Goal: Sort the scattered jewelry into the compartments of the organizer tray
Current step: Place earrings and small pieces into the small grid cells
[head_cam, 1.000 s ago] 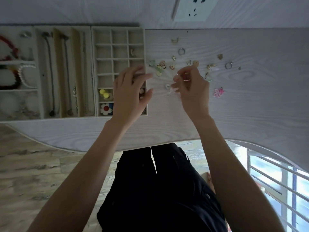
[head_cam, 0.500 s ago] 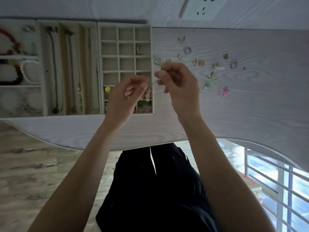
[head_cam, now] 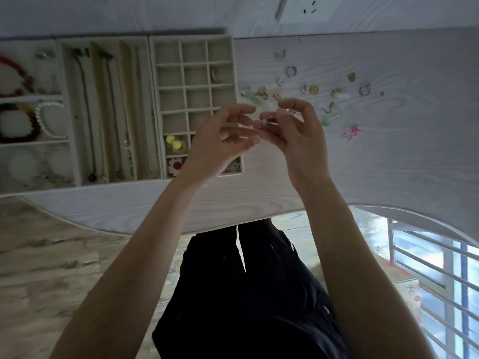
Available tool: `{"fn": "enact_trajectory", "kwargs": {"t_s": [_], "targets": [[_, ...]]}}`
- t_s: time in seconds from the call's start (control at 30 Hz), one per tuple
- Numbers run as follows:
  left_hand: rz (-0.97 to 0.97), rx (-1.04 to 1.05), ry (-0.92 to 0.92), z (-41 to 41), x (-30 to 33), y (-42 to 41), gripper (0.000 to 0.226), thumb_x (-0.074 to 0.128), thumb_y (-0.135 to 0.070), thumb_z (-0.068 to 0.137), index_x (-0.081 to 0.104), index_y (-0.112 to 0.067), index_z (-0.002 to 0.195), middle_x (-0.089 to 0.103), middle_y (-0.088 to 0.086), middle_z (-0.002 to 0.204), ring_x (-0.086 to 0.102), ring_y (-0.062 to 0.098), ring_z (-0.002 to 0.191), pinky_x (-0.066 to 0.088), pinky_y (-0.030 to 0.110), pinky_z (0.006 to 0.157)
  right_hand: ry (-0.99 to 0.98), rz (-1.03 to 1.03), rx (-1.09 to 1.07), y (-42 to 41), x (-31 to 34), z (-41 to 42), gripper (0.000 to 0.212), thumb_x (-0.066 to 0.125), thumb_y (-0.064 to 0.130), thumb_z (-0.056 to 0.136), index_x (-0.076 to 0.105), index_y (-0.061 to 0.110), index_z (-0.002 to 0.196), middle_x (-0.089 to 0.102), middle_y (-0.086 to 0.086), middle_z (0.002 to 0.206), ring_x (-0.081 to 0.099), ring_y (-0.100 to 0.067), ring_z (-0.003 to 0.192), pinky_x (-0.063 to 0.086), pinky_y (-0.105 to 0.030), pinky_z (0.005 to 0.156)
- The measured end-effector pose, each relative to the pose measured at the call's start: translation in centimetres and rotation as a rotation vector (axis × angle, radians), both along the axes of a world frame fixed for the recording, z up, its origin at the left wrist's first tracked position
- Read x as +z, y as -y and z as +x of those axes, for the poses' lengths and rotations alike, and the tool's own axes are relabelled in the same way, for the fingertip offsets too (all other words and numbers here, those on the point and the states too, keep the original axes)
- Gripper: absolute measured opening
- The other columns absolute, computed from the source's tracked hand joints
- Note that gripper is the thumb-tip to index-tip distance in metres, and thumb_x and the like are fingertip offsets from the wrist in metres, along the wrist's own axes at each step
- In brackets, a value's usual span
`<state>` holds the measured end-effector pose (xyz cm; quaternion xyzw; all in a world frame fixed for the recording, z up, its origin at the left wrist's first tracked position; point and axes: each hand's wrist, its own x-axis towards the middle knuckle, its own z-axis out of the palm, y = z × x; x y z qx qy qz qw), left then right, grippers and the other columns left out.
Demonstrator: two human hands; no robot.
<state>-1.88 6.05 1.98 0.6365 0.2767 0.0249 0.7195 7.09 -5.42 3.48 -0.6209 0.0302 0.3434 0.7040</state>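
Observation:
A beige grid organizer tray (head_cam: 153,99) lies at the table's back left. Its near cells hold yellow beads (head_cam: 173,142) and a white flower piece (head_cam: 175,165); a curved gold piece (head_cam: 215,75) lies in a far right cell. My right hand (head_cam: 298,141), raised beside the tray's right edge, pinches a small white pearl earring (head_cam: 263,122) at its fingertips. My left hand (head_cam: 220,143) hovers over the tray's near right cells, fingers loosely curved, tips close to the pearl. Scattered jewelry lies beyond: a gold cluster (head_cam: 260,92), a silver ring (head_cam: 290,71), a pink flower charm (head_cam: 350,132).
A necklace tray (head_cam: 77,112) with several chains and a bracelet tray (head_cam: 33,98) with bead and pearl bracelets adjoin the grid tray on the left. More small pieces, including another ring (head_cam: 365,89) and green charms (head_cam: 327,122), dot the table. The curved table edge (head_cam: 155,224) is near my legs.
My right hand picked the pearl earring off the table and carried it left toward the tray. My left hand met it above the tray's right edge; its fingers have since spread apart.

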Motion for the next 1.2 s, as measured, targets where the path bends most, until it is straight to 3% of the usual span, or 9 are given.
{"fn": "enact_trajectory", "kwargs": {"t_s": [0.17, 0.27, 0.43, 0.53, 0.6, 0.83, 1.0, 1.13, 1.2], "targets": [[0.113, -0.053, 0.016, 1.6, -0.6, 1.3, 0.033, 0.068, 0.003, 0.082, 0.058, -0.006, 0.112, 0.066, -0.001, 0.088, 0.064, -0.001, 0.077, 0.050, 0.015, 0.072, 0.060, -0.006, 0.017, 1.1, -0.1, 1.2, 0.023, 0.063, -0.003, 0.085, 0.055, 0.005, 0.105, 0.066, -0.008, 0.086, 0.065, -0.017, 0.083, 0.053, -0.028, 0.081], [0.123, -0.008, -0.005, 2.0, -1.3, 1.4, 0.030, 0.070, -0.004, 0.083, 0.060, -0.009, 0.110, 0.069, -0.005, 0.081, 0.066, 0.004, 0.073, 0.050, 0.017, 0.070, 0.190, -0.124, 0.047, 1.4, 0.0, 1.8, 0.030, 0.071, -0.005, 0.077, 0.058, 0.008, 0.101, 0.064, -0.004, 0.085, 0.063, -0.009, 0.077, 0.048, -0.016, 0.068], [0.231, 0.017, 0.045, 2.0, -1.3, 0.9, 0.027, 0.070, -0.008, 0.085, 0.059, -0.020, 0.107, 0.070, -0.004, 0.087, 0.068, 0.010, 0.085, 0.051, 0.024, 0.080, 0.335, -0.239, 0.111, 1.6, -0.7, 2.2, 0.024, 0.065, -0.004, 0.082, 0.059, 0.012, 0.098, 0.063, -0.003, 0.080, 0.064, -0.014, 0.073, 0.048, -0.017, 0.063], [0.174, 0.051, 0.078, 2.5, -0.9, 0.7, 0.024, 0.067, -0.003, 0.086, 0.058, -0.013, 0.106, 0.068, 0.002, 0.087, 0.067, 0.010, 0.083, 0.051, 0.020, 0.076, 0.358, -0.247, 0.179, 1.7, -1.2, 2.5, 0.023, 0.063, -0.005, 0.082, 0.061, 0.010, 0.099, 0.065, -0.002, 0.085, 0.065, -0.012, 0.079, 0.054, -0.027, 0.077], [0.162, 0.069, 0.080, 2.8, -0.8, 0.6, 0.023, 0.066, -0.002, 0.087, 0.057, -0.009, 0.106, 0.068, 0.003, 0.087, 0.066, 0.008, 0.082, 0.050, 0.018, 0.075, 0.378, -0.272, 0.230, 1.8, -1.5, 2.6, 0.021, 0.066, -0.004, 0.081, 0.063, 0.010, 0.097, 0.067, 0.000, 0.090, 0.065, -0.008, 0.083, 0.053, -0.025, 0.081], [0.156, 0.043, 0.049, 3.7, -1.0, 1.1, 0.018, 0.068, -0.006, 0.086, 0.060, -0.011, 0.101, 0.069, -0.007, 0.078, 0.068, 0.007, 0.076, 0.049, 0.017, 0.073, 0.692, -0.399, 0.206, 2.1, -1.7, 2.8, 0.020, 0.062, -0.002, 0.081, 0.065, 0.006, 0.099, 0.067, 0.001, 0.086, 0.064, -0.008, 0.080, 0.052, -0.019, 0.075], [0.223, 0.123, 0.044, 4.3, -1.5, 2.0, 0.015, 0.070, -0.009, 0.085, 0.061, -0.014, 0.096, 0.068, -0.010, 0.076, 0.067, 0.004, 0.076, 0.050, 0.019, 0.073, 0.794, -0.503, 0.239, 2.3, -1.7, 2.9, 0.031, 0.065, 0.002, 0.080, 0.060, 0.008, 0.110, 0.068, 0.002, 0.077, 0.064, -0.005, 0.069, 0.052, -0.015, 0.067], [0.224, 0.075, -0.018, 4.9, -2.2, 2.6, 0.017, 0.072, -0.014, 0.085, 0.062, -0.009, 0.098, 0.071, 0.002, 0.080, 0.069, 0.011, 0.075, 0.053, 0.023, 0.073, 0.969, -0.654, 0.138, 2.2, -3.0, 2.9, 0.025, 0.064, 0.001, 0.081, 0.061, 0.005, 0.105, 0.068, -0.001, 0.074, 0.063, -0.011, 0.064, 0.053, -0.027, 0.060], [0.240, 0.056, -0.036, 5.0, -2.3, 2.9, 0.014, 0.072, -0.014, 0.084, 0.063, -0.013, 0.095, 0.071, 0.000, 0.079, 0.069, 0.009, 0.073, 0.053, 0.020, 0.072, 1.028, -0.688, 0.100, 2.2, -3.7, 2.9, 0.022, 0.064, -0.001, 0.081, 0.061, 0.003, 0.102, 0.068, -0.003, 0.074, 0.063, -0.014, 0.064, 0.053, -0.031, 0.058]]}}
